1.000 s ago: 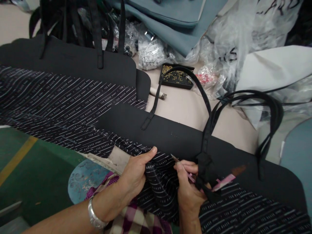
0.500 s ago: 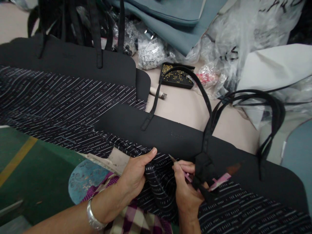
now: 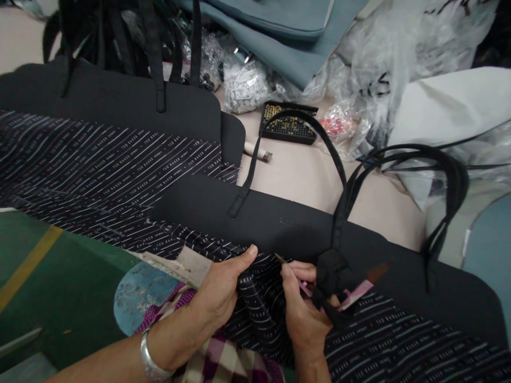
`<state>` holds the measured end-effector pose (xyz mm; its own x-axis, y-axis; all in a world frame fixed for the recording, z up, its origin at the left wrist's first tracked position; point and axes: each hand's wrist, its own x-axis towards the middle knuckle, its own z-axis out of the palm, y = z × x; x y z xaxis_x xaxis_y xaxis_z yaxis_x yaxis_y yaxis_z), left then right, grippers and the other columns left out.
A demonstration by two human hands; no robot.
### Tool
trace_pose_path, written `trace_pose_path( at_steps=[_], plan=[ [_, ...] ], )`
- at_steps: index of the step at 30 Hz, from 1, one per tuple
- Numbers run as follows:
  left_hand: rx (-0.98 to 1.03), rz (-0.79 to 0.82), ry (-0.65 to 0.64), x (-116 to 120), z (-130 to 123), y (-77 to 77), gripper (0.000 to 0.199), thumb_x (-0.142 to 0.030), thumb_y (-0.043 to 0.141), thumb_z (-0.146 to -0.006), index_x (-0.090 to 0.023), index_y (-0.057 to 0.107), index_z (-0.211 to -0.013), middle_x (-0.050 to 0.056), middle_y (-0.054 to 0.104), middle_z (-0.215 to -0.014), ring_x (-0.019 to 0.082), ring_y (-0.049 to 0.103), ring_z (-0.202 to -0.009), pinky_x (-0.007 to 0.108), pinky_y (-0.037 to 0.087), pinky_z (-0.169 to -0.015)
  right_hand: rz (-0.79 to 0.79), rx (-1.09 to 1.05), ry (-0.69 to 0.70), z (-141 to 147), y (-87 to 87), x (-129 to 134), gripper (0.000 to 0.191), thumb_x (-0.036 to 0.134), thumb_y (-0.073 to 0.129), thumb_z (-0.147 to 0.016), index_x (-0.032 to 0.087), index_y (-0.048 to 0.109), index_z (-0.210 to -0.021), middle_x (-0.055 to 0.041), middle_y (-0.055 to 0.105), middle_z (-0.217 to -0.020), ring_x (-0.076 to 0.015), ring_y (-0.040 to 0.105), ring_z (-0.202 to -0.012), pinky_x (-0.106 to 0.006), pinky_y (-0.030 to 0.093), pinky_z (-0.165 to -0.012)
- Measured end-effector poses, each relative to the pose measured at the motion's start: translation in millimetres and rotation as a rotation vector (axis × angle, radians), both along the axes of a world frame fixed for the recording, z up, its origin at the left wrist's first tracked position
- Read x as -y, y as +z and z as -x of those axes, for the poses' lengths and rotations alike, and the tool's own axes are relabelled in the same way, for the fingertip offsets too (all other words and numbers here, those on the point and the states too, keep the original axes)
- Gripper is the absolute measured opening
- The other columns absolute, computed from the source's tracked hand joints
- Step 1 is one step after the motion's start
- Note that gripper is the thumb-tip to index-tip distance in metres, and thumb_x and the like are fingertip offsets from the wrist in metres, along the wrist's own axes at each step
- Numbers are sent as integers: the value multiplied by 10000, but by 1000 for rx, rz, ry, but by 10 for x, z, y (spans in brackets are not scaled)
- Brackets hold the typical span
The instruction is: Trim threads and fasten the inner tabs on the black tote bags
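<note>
Pale tabletop (image 3: 293, 165) showed toward one o'clock. From afar, my left hand (image 3: 221, 284) held the lining (image 3: 255, 298) at six; my right hand (image 3: 303, 314), at five, gripped a pink tool (image 3: 305, 288) beside the panel (image 3: 295, 221). Seemingly edge work; next called for taut lining.

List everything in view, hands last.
Pink-handled tool: at least one, pink, right hand
Printed fabric: count unclear, black and white, foreground
Bundle: one, black, at right hand
Panels: at least two, black, middle
Straps: several, black, on panels
Tray: one, black, mid-table
Metal-tipped object: one, white, near tray
Plastic bags: several, clear, back
Sheets: count unclear, blue-grey, back
Paper-like sheet: one, white, right
Table: one, pale, underneath
Round surface: one, blue, lower left
Floor: one, green, lower left
Checked cloth: one, purple-cream, bottom
Bangle: one, silver, left wrist
Left hand: one, gripping fabric
Right hand: one, holding tool
</note>
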<state>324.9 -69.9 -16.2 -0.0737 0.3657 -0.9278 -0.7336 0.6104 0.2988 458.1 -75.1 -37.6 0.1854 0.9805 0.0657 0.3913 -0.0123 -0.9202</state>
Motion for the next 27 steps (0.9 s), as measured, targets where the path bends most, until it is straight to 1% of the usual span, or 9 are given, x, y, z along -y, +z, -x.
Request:
trace_pose_path(
  at_steps=[3, 6, 10, 12, 14, 16, 18, 23, 27],
  plan=[
    [5, -20, -18, 17, 2, -27, 483, -449, 959, -443, -109, 788, -742, 101, 787, -816, 289, 719, -879, 349, 576, -825, -19, 50, 23, 10, -20, -1, 111, 174, 744, -821, 188, 659, -751, -11, 701, -786, -146, 684, -689, -278, 571, -649],
    [14, -7, -22, 18, 10, -40, 486, -442, 958, -452, -102, 788, -755, 110, 789, -839, 296, 718, -899, 352, 577, -835, -33, 7, 19, -13, -76, 19, 116, 161, 747, -812, 188, 658, -741, -12, 705, -784, -148, 680, -683, -285, 566, -644],
    [37, 11, 13, -5, 23, -33, 449, -387, 941, -511, -102, 787, -823, 116, 790, -886, 301, 715, -947, 361, 577, -854, -34, -168, -90, -86, -172, 52, 175, 170, 738, -816, 199, 621, -689, 17, 657, -693, -149, 657, -661, -283, 562, -601],
    [54, 15, 25, -16, 29, -27, 420, -348, 926, -550, -105, 784, -861, 117, 789, -937, 295, 716, -956, 365, 571, -880, -12, -203, -121, -111, -197, 53, 196, 183, 743, -813, 196, 614, -666, 16, 643, -666, -154, 648, -636, -294, 559, -579],
    [65, 21, 32, -22, 32, -21, 387, -318, 905, -589, -107, 780, -889, 116, 786, -981, 288, 720, -948, 371, 567, -901, 21, -197, -99, -121, -195, 44, 201, 191, 749, -811, 189, 620, -657, 5, 650, -669, -159, 647, -620, -310, 563, -583],
    [59, 33, 31, -22, 33, -18, 360, -306, 890, -613, -111, 778, -894, 113, 787, -973, 286, 724, -929, 379, 567, -903, 35, -179, -74, -118, -173, 33, 202, 187, 743, -817, 187, 625, -653, 1, 654, -669, -158, 648, -619, -313, 566, -599],
    [50, 41, 19, -20, 35, -18, 370, -326, 898, -597, -111, 780, -873, 113, 791, -924, 289, 726, -911, 383, 567, -899, 30, -163, -60, -113, -146, 25, 199, 179, 732, -825, 189, 625, -658, 1, 652, -666, -158, 649, -632, -305, 565, -602],
    [35, 46, -11, -15, 43, -28, 512, -424, 966, -424, -99, 783, -774, 124, 788, -854, 302, 719, -895, 369, 565, -881, 31, -97, -15, -115, -103, 20, 172, 159, 714, -834, 187, 641, -681, -6, 659, -695, -155, 656, -663, -290, 562, -604],
    [32, 37, -11, -6, 35, -32, 519, -446, 971, -406, -98, 785, -744, 126, 787, -848, 294, 710, -917, 346, 558, -871, 27, -67, 7, -118, -96, 10, 172, 156, 719, -830, 190, 641, -681, -1, 667, -703, -149, 662, -668, -282, 561, -612]
  ],
)
